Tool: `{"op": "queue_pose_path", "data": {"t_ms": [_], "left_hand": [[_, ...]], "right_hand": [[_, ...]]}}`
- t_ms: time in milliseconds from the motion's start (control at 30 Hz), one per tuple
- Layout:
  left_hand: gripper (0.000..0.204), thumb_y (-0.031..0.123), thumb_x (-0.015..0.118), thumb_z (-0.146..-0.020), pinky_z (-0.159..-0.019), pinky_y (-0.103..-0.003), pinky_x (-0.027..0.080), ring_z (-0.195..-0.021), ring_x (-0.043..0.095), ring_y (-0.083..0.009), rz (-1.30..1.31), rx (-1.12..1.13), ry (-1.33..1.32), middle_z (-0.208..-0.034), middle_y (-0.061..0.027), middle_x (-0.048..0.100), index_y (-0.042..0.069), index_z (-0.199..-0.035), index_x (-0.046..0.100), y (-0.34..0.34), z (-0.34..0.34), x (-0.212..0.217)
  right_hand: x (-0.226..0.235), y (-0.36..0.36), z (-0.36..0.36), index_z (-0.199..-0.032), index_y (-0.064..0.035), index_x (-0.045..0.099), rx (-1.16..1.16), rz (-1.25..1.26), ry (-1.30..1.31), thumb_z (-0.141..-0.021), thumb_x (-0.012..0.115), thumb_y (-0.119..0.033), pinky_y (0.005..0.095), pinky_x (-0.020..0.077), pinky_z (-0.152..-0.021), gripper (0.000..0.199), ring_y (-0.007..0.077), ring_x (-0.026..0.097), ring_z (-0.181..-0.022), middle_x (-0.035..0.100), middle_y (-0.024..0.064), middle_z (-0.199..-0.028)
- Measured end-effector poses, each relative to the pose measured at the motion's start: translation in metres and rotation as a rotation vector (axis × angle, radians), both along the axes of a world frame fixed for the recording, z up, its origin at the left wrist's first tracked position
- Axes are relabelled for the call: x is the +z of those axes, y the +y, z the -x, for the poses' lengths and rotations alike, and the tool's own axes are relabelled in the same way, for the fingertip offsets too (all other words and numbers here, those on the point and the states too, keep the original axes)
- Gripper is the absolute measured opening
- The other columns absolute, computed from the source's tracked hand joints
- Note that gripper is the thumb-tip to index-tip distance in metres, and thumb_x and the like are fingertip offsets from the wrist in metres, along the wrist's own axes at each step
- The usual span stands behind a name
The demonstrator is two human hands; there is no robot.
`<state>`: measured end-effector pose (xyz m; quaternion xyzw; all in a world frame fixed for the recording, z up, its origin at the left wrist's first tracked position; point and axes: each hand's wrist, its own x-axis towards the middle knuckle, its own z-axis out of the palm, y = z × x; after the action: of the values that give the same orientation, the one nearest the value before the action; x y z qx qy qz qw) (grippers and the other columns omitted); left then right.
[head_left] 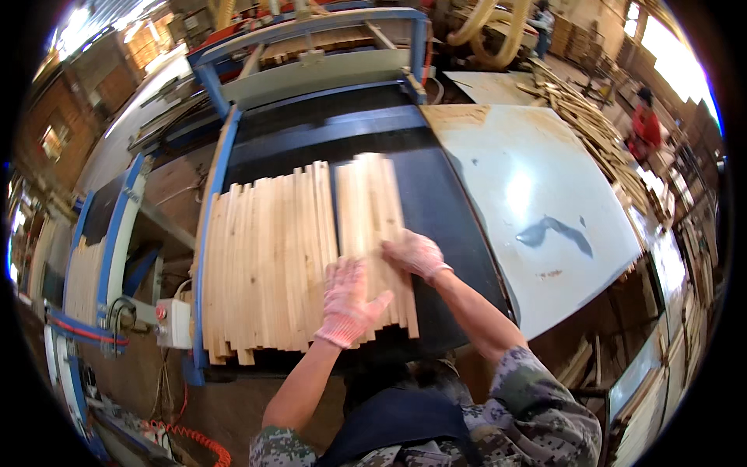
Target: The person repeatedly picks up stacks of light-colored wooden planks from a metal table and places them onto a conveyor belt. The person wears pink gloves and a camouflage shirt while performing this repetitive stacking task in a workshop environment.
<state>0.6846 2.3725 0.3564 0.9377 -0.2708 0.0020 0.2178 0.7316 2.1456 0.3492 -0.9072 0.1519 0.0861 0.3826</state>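
Observation:
Several pale wooden slats [268, 257] lie side by side on the black conveyor belt [436, 194] of a blue-framed machine [214, 179]. A narrower group of slats [369, 210] lies just to their right, a thin gap between the two. My left hand [348, 303], in a pink knit glove, rests flat on the near end of this right group. My right hand [416, 254], gloved the same, presses flat on the group's right edge. Neither hand grips a slat.
A grey-white table top [537, 210] adjoins the belt on the right. Stacks of slats [599, 132] lie beyond it, with a person in red [644, 124] at the far right. A white switch box with a red button [173, 321] hangs at the machine's left; an orange coiled cable [198, 440] lies below.

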Motion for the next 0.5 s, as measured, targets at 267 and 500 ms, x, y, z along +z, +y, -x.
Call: {"op": "queue_pose_path", "data": {"t_ms": [267, 500], "left_hand": [[0.054, 0.023, 0.064, -0.104, -0.119, -0.043, 0.045, -0.138, 0.06, -0.0334, 0.847, -0.234, 0.464, -0.148, -0.023, 0.064, -0.009, -0.147, 0.06, -0.034, 0.079, -0.023], [0.064, 0.045, 0.071, -0.103, -0.113, -0.044, 0.049, -0.125, 0.068, -0.0297, 1.087, -0.428, 0.667, -0.129, -0.022, 0.075, -0.005, -0.142, 0.066, -0.141, 0.157, -0.057]], "right_hand": [[-0.057, -0.021, 0.039, -0.161, 0.0011, 0.045, 0.129, -0.148, -0.076, -0.103, 0.055, -0.068, 0.0445, 0.0451, -0.118, 0.091, 0.0418, 0.055, -0.143, 0.056, 0.0281, -0.154], [-0.145, -0.045, 0.241, -0.123, -0.0015, 0.073, 0.235, -0.89, -0.403, -0.108, 0.066, -0.027, 0.0359, 0.0516, -0.099, 0.031, 0.0162, 0.064, -0.112, 0.073, 0.0071, -0.114]]}}
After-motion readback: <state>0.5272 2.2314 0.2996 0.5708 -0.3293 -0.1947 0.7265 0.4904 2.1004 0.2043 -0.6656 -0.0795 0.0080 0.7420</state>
